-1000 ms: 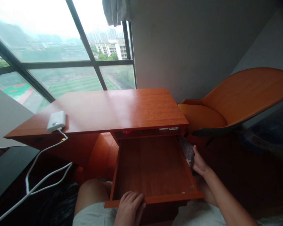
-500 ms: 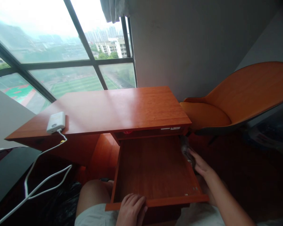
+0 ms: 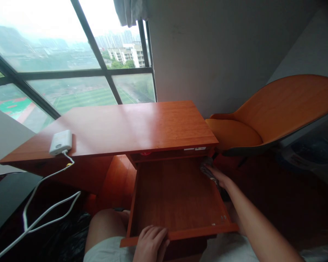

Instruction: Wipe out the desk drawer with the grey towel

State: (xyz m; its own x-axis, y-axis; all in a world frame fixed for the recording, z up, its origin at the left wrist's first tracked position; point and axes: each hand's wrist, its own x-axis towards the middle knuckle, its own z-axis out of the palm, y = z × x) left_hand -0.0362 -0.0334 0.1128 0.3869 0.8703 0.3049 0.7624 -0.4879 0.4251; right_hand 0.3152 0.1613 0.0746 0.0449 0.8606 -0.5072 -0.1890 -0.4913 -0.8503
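A reddish-brown wooden drawer (image 3: 175,196) is pulled out of the desk (image 3: 142,127) toward me. Over the top of its front panel my left hand (image 3: 151,242) is hooked, fingers closed on the edge. At the far end of the drawer's right side wall, my right hand (image 3: 218,176) grips a crumpled greyish cloth (image 3: 207,168) and presses it against the top of that wall. Some of the cloth hangs down along the wall. Small light bits lie on the drawer's floor at the front right corner.
A white power-bank-like box (image 3: 61,142) sits at the desk's left, a white cable (image 3: 51,211) trailing from it. An orange chair (image 3: 243,127) stands right of the desk. Windows (image 3: 71,87) rise behind. A black plastic bag (image 3: 68,236) lies at lower left, beside my leg.
My right hand has slid the cloth along the right side wall, away from me toward the desk, and now over its top. My left hand stays on the drawer front. The view shifted slightly.
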